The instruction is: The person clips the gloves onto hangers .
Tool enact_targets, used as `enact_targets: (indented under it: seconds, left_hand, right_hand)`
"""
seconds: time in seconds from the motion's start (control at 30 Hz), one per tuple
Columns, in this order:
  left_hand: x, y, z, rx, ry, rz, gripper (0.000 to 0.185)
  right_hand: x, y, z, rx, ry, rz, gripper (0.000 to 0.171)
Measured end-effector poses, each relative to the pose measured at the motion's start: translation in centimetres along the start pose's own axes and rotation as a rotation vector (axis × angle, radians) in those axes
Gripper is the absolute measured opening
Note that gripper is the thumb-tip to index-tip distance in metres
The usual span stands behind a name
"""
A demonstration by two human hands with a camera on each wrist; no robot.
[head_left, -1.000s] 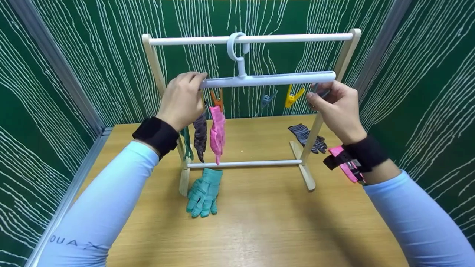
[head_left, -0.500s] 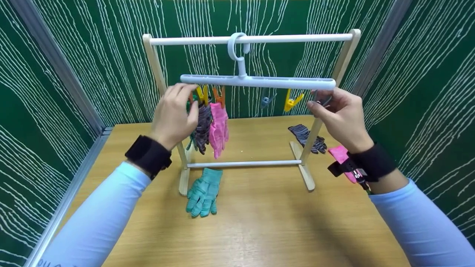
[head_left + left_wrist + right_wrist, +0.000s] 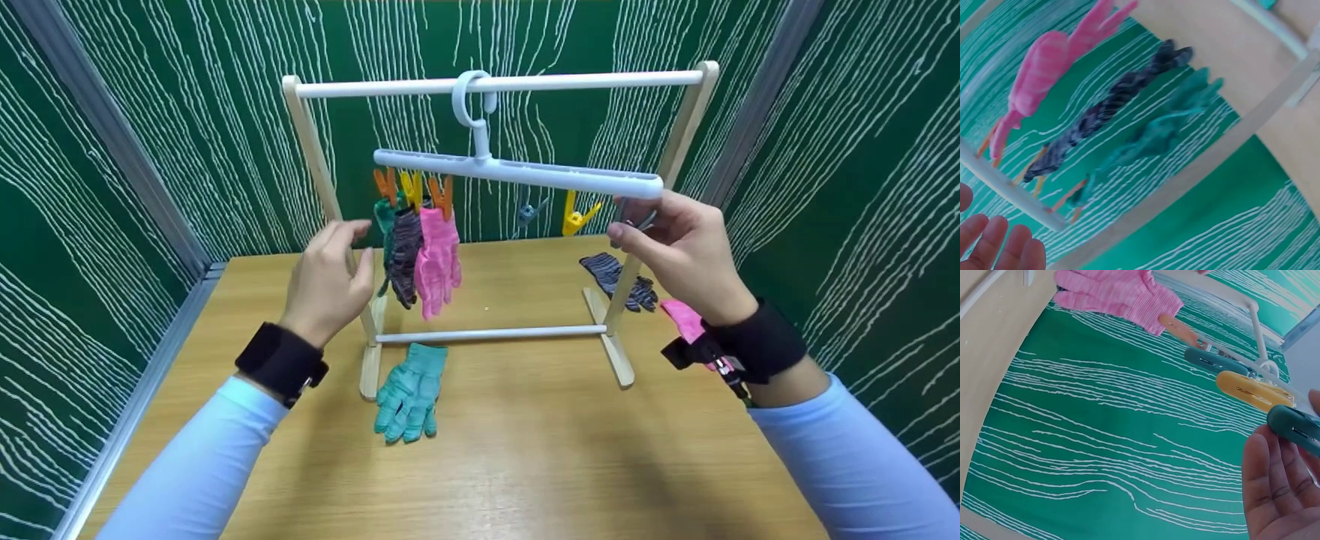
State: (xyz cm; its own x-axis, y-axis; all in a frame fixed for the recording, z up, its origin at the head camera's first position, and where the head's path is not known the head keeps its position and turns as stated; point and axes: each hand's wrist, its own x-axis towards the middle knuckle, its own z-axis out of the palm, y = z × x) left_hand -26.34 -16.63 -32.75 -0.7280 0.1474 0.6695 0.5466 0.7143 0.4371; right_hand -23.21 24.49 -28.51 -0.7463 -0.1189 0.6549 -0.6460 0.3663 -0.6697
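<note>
A white clip hanger (image 3: 517, 171) hangs by its hook from the top bar of a wooden rack (image 3: 495, 81), tilted down to the right. At its left end, a teal, a grey striped (image 3: 405, 255) and a pink glove (image 3: 437, 259) hang from orange and yellow clips. My right hand (image 3: 630, 221) pinches the dark teal clip (image 3: 1294, 430) at the hanger's right end. A yellow clip (image 3: 576, 214) and a blue-grey clip (image 3: 529, 214) hang free beside it. My left hand (image 3: 361, 241) hovers open by the rack's left upright, holding nothing. The three hung gloves show in the left wrist view, the pink one (image 3: 1044, 67) uppermost.
A teal glove (image 3: 409, 390) lies on the wooden table (image 3: 525, 465) in front of the rack's foot. A grey striped glove (image 3: 619, 277) and a pink glove (image 3: 686, 319) lie behind the right upright. Green patterned walls close in on three sides.
My left hand let go of the hanger's left end and dropped down and back. The hanger now tilts lower on the right. My right hand stays on the end clip.
</note>
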Motion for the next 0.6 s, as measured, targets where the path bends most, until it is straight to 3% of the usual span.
enact_targets:
  seconds: [0.23, 0.6]
  left_hand:
    - [-2.3, -1.6, 1.3, -0.002, -0.039, -0.081, 0.035]
    - [-4.3, -3.7, 2.9, -0.013, -0.195, -0.232, 0.031]
  right_hand:
    - [-0.7, -0.5, 0.0, 0.115, -0.049, -0.045, 0.016]
    - [-1.3, -0.8, 0.4, 0.248, -0.131, -0.105, 0.023]
